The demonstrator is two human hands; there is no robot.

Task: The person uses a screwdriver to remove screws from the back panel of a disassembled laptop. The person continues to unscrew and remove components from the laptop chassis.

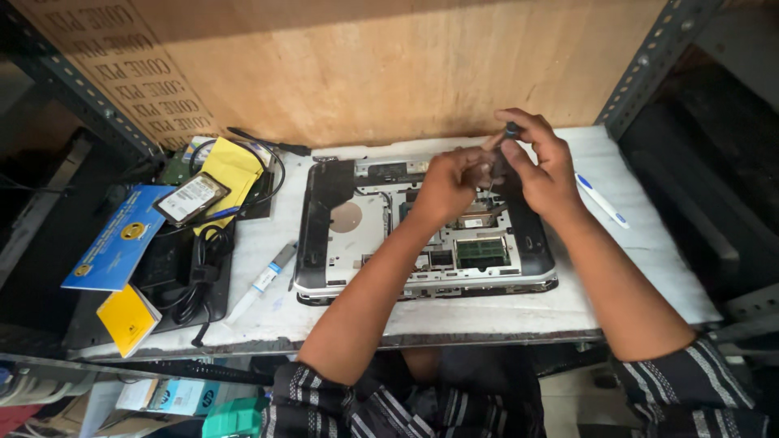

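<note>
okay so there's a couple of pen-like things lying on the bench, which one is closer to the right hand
The white pen with blue ends, lying just right of the right hand. The other, a white syringe-like tube, lies left of the opened laptop, far from that hand.

I see the opened laptop (422,235) lying flat with its underside up and the bottom cover off, near the middle of the white surface (649,243). Its frame is dark with a silvery front edge; inside show pale metal shielding, a round copper-coloured patch at the left, and green memory modules toward the front right. The screwdriver (505,150) stands nearly upright over the far right part of the laptop, its dark handle pinched in my right hand (544,166), its thin shaft pointing down beside my left hand (446,186).
</note>
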